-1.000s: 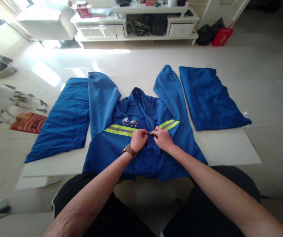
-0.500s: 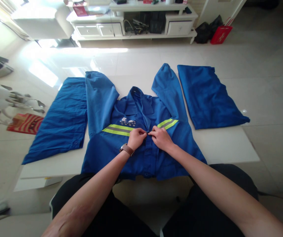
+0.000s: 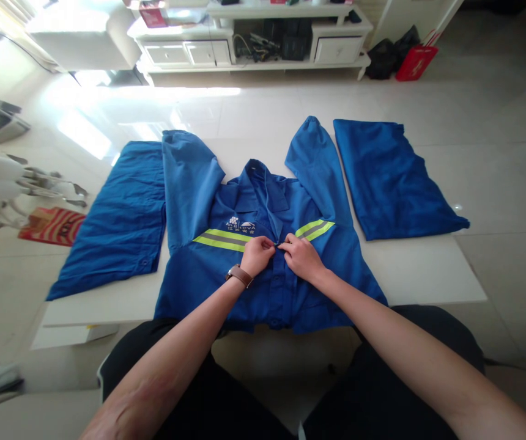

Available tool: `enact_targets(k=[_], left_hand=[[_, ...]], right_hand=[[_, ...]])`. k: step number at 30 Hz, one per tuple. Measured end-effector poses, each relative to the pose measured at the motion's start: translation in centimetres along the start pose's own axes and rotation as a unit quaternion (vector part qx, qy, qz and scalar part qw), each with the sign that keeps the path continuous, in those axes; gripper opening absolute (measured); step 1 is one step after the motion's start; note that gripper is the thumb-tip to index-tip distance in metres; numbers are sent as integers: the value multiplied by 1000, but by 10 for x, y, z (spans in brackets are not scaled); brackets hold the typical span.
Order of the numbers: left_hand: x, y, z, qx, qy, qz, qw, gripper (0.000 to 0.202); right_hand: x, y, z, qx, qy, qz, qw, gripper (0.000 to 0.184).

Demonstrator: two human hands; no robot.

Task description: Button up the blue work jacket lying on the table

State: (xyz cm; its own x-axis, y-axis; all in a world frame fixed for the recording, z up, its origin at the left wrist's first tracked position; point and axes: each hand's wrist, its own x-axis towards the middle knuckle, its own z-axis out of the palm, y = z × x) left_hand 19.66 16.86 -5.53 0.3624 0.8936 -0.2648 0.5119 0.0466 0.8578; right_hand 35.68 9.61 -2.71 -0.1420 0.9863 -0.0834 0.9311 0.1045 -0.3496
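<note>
Jacket (image 3: pixel 251 293), one — left hand (image 3: pixel 257 256), right hand (image 3: pixel 303 256), each grip pinching it, probably at placket (image 3: pixel 277 287); folded garments (image 3: pixel 394 180), two.

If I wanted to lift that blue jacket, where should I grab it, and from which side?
I'd take the jacket by its collar, coming from the far side of the table. The collar points that way, and its open neck likely leaves an edge to grasp, while the left hand and right hand occupy the front.

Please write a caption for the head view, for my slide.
Left hand and right hand pinch the front of a blue jacket lying on a white table between two folded blue garments.
</note>
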Motion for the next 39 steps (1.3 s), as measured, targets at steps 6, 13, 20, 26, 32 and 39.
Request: enact_targets(k=[6,13,20,26,32,39], left_hand=[[-1,3,-3,12,-14,17,1000,12],[-7,14,-8,45,-12,1,999,11],[-6,9,-5,27,-40,-17,999,9],[-6,7,-4,15,-40,11,999,9],[0,-1,-1,-23,-26,-44,998,9],[2,-4,2,-51,-17,-74,996,11]], right_hand=[[0,1,0,8,-1,0,1000,35],[0,3,1,3,-7,-4,1000,35],[0,2,0,4,-2,-7,1000,34],[0,1,-2,13,4,-5,1000,33],[-1,0,-2,0,3,-14,1000,33],[-1,-4,-5,-5,-4,-8,1000,32]])
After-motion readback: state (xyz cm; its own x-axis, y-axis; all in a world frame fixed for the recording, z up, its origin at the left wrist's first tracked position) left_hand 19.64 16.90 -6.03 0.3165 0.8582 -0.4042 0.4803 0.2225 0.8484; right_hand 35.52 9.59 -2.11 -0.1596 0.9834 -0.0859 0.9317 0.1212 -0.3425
